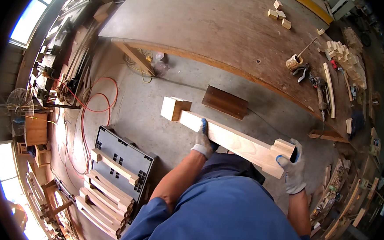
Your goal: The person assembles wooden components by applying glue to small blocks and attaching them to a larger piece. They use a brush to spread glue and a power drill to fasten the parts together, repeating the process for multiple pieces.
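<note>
Workbench (pixel 193 27) beyond board (pixel 239 141), stick (pixel 308 46) in pot (pixel 294 63)

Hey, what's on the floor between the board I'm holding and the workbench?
In the head view, a dark brown panel lies between the pale board and the workbench, plus what looks like a thin cable.

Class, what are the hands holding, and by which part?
A wooden board: the left hand left of its middle, the right hand at its right end.
</note>
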Available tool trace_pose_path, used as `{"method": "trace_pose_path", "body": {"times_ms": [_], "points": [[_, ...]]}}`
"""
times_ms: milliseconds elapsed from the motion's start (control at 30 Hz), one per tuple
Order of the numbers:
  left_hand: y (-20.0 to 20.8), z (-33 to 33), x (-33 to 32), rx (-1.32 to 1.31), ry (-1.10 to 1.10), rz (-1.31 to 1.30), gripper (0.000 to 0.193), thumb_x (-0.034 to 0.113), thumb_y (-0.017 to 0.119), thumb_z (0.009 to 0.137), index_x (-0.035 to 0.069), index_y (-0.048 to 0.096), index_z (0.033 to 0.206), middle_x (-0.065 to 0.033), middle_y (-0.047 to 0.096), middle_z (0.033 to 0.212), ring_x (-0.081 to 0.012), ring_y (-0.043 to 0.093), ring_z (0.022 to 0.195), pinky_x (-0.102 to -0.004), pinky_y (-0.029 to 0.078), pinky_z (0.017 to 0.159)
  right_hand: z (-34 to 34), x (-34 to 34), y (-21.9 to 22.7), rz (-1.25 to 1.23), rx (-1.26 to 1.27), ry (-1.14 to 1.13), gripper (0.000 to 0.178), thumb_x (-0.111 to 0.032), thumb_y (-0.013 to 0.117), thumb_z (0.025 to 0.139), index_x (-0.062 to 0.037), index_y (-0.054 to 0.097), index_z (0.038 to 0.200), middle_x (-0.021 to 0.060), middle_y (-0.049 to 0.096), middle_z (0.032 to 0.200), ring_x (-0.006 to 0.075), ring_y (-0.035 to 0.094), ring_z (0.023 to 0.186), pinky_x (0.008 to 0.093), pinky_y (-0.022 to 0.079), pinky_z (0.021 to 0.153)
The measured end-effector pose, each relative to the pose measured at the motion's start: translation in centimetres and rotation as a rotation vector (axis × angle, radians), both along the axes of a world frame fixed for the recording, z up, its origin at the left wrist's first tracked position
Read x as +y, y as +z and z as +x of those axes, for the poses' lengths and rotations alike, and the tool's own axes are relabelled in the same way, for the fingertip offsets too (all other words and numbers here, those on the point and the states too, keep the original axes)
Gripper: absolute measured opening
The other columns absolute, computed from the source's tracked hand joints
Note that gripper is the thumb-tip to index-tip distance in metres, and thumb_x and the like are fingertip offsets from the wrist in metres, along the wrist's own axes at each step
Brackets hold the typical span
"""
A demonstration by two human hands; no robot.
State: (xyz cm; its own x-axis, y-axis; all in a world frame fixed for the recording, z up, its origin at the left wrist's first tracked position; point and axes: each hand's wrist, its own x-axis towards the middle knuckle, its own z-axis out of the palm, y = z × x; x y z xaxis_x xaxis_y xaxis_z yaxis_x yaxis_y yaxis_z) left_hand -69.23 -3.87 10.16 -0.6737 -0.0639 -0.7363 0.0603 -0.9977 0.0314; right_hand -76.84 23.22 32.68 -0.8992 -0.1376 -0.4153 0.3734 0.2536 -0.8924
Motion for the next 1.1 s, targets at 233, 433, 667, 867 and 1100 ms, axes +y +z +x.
{"method": "trace_pose_path", "body": {"times_ms": [233,433,667,867,1100], "points": [[1.5,-7.0,5.1,-0.042,-0.043,0.218,0.087,0.067,0.068,0.092,0.005,0.049,0.15,-0.0183,0.059,0.145,-0.0399,0.053,0.137,-0.0551,0.038,0.121,-3.3,-4.3,1.8,0.369,0.597,0.282,0.099,-0.017,0.091,0.067,0.0054,0.041,0.149,0.0232,0.06,0.132,0.0308,0.061,0.124,0.0423,0.05,0.108],[4.1,-10.3,5.3,-0.016,-0.134,0.09,0.049,0.049,0.055,0.108,0.021,0.05,0.069,0.0029,0.044,0.061,-0.0207,0.048,0.059,-0.0358,0.046,0.062,-10.1,-10.3,-1.7,0.43,0.771,0.424,0.101,-0.02,0.092,0.065,0.0015,0.043,0.15,0.026,0.06,0.136,0.0393,0.061,0.126,0.0469,0.05,0.109],[-3.6,-1.7,-2.6,0.387,-0.32,0.019,0.027,0.037,0.052,0.111,0.013,0.064,0.109,-0.0076,0.071,0.097,-0.0275,0.071,0.097,-0.0408,0.059,0.093,-17.6,-16.8,-5.2,0.652,0.688,0.733,0.099,-0.034,0.087,0.071,-0.0008,0.041,0.153,0.027,0.057,0.144,0.0404,0.059,0.132,0.0441,0.048,0.112],[-7.5,13.0,-5.9,-0.148,-0.217,-0.113,0.03,0.037,0.051,0.11,0.02,0.052,0.087,0.0001,0.053,0.074,-0.0201,0.056,0.071,-0.0353,0.051,0.068,-20.2,-18.0,-10.3,0.763,0.731,0.993,0.099,-0.033,0.084,0.071,-0.003,0.04,0.154,0.0243,0.059,0.142,0.039,0.057,0.132,0.0446,0.046,0.113],[-12.7,23.6,-4.0,-0.79,-0.593,-0.347,0.015,0.029,0.06,0.107,0.016,0.067,0.106,-0.0042,0.067,0.079,-0.0233,0.063,0.061,-0.0389,0.054,0.058,-23.9,-17.0,-10.6,0.805,0.757,1.032,0.112,-0.034,0.088,0.07,-0.0051,0.029,0.161,0.0215,0.045,0.158,0.0377,0.043,0.147,0.0469,0.031,0.125]]}}
